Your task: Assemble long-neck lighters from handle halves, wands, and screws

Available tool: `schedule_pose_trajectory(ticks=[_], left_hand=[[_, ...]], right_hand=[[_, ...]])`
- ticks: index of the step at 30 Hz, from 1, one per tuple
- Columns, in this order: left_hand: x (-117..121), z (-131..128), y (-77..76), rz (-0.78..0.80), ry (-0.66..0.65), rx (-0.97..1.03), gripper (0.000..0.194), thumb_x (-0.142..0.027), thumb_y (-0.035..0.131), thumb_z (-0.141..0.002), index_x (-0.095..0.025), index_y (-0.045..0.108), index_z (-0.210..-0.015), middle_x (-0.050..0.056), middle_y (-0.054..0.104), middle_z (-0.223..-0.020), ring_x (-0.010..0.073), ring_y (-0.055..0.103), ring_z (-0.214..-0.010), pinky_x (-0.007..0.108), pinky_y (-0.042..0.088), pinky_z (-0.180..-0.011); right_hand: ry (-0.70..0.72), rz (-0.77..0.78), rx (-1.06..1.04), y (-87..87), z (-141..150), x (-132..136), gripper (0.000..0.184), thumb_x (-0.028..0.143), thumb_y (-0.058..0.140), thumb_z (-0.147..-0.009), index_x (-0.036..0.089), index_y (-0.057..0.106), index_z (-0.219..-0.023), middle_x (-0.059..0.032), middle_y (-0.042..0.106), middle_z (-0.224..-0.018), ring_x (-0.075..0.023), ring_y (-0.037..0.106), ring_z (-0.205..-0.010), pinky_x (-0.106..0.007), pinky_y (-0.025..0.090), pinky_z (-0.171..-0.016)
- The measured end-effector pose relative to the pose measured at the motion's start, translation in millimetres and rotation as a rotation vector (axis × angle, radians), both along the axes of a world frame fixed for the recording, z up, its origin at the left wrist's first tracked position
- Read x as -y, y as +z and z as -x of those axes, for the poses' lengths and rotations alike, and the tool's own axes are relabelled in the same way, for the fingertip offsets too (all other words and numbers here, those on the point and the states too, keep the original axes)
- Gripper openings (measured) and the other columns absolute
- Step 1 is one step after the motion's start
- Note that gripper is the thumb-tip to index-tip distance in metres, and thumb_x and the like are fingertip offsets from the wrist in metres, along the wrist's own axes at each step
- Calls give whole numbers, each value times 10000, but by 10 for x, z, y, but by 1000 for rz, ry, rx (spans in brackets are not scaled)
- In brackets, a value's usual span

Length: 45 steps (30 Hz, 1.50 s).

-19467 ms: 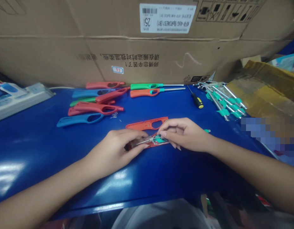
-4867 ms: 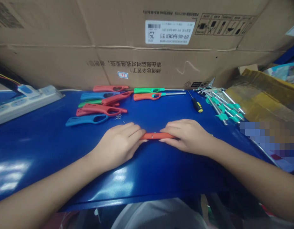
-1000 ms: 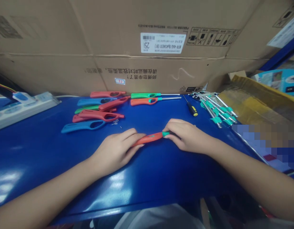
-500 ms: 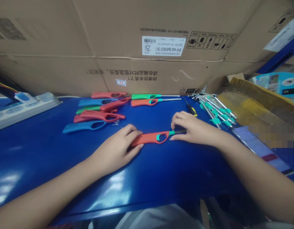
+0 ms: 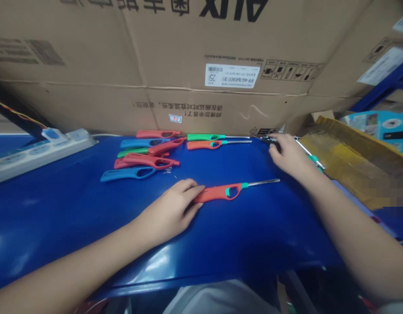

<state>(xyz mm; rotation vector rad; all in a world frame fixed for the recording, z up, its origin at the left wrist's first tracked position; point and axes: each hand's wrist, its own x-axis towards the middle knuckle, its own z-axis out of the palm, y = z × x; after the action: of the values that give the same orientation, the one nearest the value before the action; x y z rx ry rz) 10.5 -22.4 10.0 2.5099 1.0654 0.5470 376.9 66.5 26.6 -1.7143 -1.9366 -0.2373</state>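
Observation:
My left hand (image 5: 180, 205) is closed around the rear of an orange-red gas lighter (image 5: 216, 193) with a turquoise trigger and collar. The lighter lies on the blue table, its metal tube pointing right. At the back right, my right hand (image 5: 289, 157) has its fingers closed on the dark handle of a small screwdriver (image 5: 273, 143), partly hidden by the fingers. Behind that hand and forearm, metal tubes with turquoise collars (image 5: 315, 160) are mostly covered. Two lighters with tubes, a green one (image 5: 204, 137) and an orange one (image 5: 204, 145), lie further back.
Several red, blue and green lighter bodies (image 5: 144, 173) are piled at the back left beside tiny loose screws (image 5: 167, 170). A white power strip (image 5: 41, 150) lies on the left. A large cardboard box (image 5: 168, 56) stands behind, and a yellow-taped carton (image 5: 345, 161) at the right.
My right hand has let go of the lighter's metal tube and moved back and right to the screwdriver. The left hand still holds the lighter. The view has shifted slightly.

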Motion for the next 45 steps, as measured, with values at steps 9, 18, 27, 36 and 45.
schedule_pose_trajectory(ticks=[9,18,27,36,45], left_hand=[[59,-37,-16,-2,-94,-28,390,-320,546,-1033,-152,605,-1380,121,621,-1160,261,611,-1065,423,549,-975],[66,-35,-36,-30,-111,-7,379,-347,560,-1025,-156,639,-1344,124,632,-1141,264,614,-1066,420,544,-976],[15,-63,-104,-5,-155,54,442,-374,573,-1021,-147,607,-1399,126,631,-1213,256,598,-1107,403,517,-1016],[32,-116,-79,1,-182,29,453,-342,552,-1028,-194,568,-1456,134,599,-1309,269,573,-1174,447,497,-1050],[-5,-108,-46,207,23,369,298,-330,717,-934,-186,736,-1195,62,743,-1070,161,683,-891,280,565,-825]], right_hand=[[407,361,-692,386,1157,605,317,452,595,-945,194,765,-1015,24,568,-559,-127,495,-449,-261,349,-451],[575,396,-644,137,1521,528,240,341,607,-935,185,786,-975,-33,676,-869,-88,510,-533,-257,413,-516],[432,215,-1248,284,1318,533,295,480,747,-853,185,761,-835,-2,615,-726,-100,510,-546,-235,449,-462],[276,370,-1620,206,1135,467,442,601,785,-780,181,648,-757,10,639,-734,-68,504,-462,-204,467,-394],[331,489,-1688,167,1179,546,346,442,834,-748,170,621,-780,11,684,-738,-41,471,-403,-170,386,-343]])
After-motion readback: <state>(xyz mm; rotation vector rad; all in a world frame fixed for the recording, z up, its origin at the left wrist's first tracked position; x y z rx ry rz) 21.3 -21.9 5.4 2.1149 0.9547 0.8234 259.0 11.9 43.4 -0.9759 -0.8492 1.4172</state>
